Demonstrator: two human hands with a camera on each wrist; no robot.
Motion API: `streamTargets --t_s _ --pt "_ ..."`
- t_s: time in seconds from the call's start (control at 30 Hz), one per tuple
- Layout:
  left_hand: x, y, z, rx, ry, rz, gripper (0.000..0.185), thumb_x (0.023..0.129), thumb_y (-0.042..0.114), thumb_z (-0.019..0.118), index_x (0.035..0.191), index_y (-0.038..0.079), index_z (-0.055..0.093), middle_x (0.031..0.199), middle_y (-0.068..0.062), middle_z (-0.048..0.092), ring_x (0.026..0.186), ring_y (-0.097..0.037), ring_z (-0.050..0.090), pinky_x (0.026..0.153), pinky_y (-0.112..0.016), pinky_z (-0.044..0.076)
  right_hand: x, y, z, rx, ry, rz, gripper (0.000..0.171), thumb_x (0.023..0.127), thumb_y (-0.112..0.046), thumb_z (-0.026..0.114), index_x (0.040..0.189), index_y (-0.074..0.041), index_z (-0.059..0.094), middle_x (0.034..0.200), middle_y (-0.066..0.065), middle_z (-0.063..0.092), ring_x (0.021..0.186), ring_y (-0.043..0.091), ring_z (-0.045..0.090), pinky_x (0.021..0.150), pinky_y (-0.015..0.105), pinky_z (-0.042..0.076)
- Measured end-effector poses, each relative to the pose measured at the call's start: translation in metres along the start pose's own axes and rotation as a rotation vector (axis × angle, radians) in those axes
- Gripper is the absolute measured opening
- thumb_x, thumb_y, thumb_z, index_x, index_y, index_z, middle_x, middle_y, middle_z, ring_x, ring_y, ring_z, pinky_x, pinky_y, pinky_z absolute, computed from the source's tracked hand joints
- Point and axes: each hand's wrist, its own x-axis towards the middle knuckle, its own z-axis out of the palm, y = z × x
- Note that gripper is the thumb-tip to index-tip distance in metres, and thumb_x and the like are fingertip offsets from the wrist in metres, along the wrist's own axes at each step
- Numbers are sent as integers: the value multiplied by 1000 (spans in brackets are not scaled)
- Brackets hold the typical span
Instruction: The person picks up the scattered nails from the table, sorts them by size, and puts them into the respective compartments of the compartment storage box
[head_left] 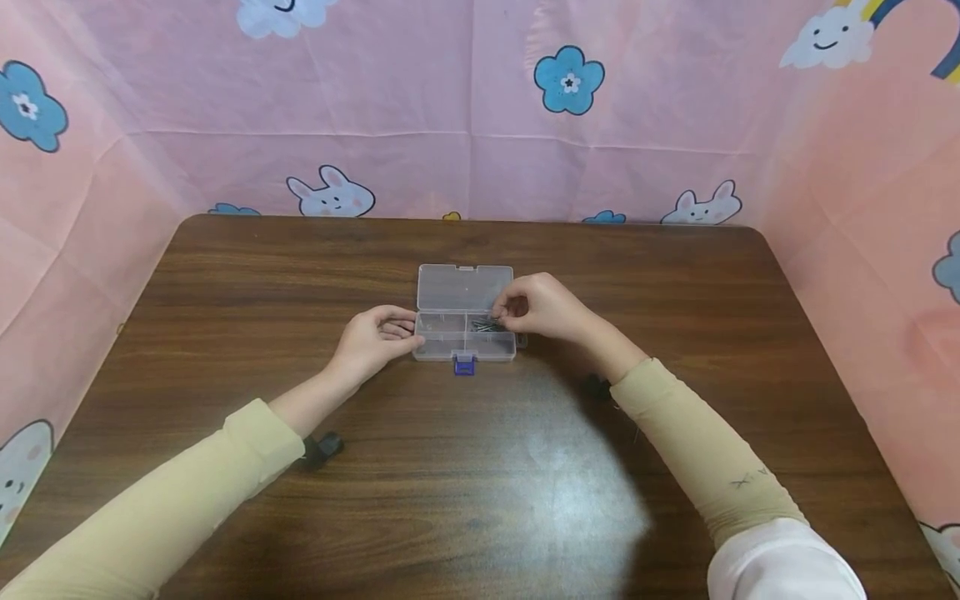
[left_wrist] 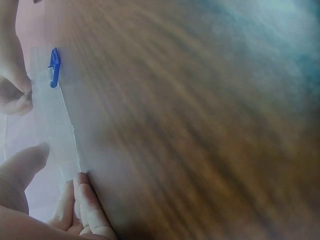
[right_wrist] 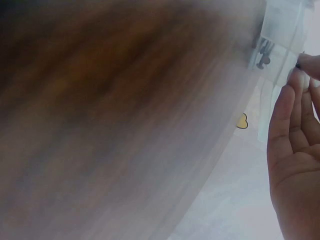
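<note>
A clear plastic compartment box (head_left: 441, 342) lies on the table with its lid (head_left: 453, 288) raised at the back and a blue latch (head_left: 464, 366) at the front. My left hand (head_left: 372, 342) holds the box's left end between thumb and fingers. Several metal screws (head_left: 486, 326) lie in the back right compartment. Over that compartment, my right hand (head_left: 546, 308) pinches a screw; only a small dark bit of the screw (right_wrist: 299, 65) shows between thumb and fingertips. In the right wrist view, loose screws (right_wrist: 264, 55) appear through the box wall.
The brown wooden table (head_left: 420, 500) spreads around the box on all sides. Pink cloth (head_left: 420, 100) with printed flowers and rabbits stands behind the table and along both sides. A black device (head_left: 322, 450) sits by the left wrist, partly under the sleeve.
</note>
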Motion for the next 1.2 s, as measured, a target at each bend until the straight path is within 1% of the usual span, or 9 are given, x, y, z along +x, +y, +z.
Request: streamTargets --t_s 0.23,0.33,0.47,0.57,0.67,0.83,0.93,1.03,1.2 --pt "0 1 0 -6 -5 8 44 95 14 79 134 -3 67 124 -23 73 105 -27 73 80 -12 54 5 -2 -1 -14 -33 -28 12 90 2 74 94 -4 83 95 9 82 84 19 73 79 33 63" --pt "0 0 1 -10 -1 7 44 95 14 79 134 -3 67 124 -22 74 102 -23 73 79 -12 54 5 -1 -1 -21 -43 -33 11 91 2 75 95 -4 83 96 9 82 85 20 74 80 34 63" --pt "0 -1 2 -18 1 -2 44 95 13 79 134 -2 67 124 -22 74 98 -16 72 79 -11 54 4 1 -1 -29 -65 -28 11 92 1 76 97 -5 83 98 8 82 87 19 73 82 33 63" --pt "0 -1 2 -18 1 -3 44 95 13 79 134 -2 67 124 -22 74 97 -13 71 79 -11 53 3 0 -3 -23 -77 -23 11 92 1 76 98 -5 83 100 8 82 88 18 73 82 33 63" --pt "0 -1 2 -19 0 -4 44 95 14 79 135 -2 67 125 -22 73 98 -15 71 80 -11 53 1 -1 -6 -1 -78 -15 11 91 2 78 100 -3 83 102 10 81 89 20 73 83 34 64" --pt "0 0 2 -17 -6 -3 45 96 14 78 136 -3 66 127 -23 72 106 -24 72 82 -10 53 -3 -3 -11 14 -77 -14 12 91 2 79 101 -2 83 106 12 81 91 21 74 84 35 64" --pt "0 0 3 -16 -2 -2 45 96 15 78 136 -2 66 128 -23 72 107 -24 72 82 -10 53 -6 -3 -14 5 -66 -28 12 91 1 79 101 -3 83 106 11 81 91 20 74 84 34 64" --pt "0 -1 4 -13 4 4 45 96 15 79 136 -2 66 127 -23 73 102 -18 71 81 -10 53 -10 -3 -17 -1 -52 -40 12 91 1 79 101 -3 83 106 11 80 90 20 74 83 33 64" --pt "0 -2 5 -16 5 14 45 95 14 79 135 -3 66 126 -23 73 92 -4 67 80 -9 53 -22 -2 -21 -2 -31 -33 11 90 1 80 100 -2 82 103 10 80 90 21 74 82 33 64"
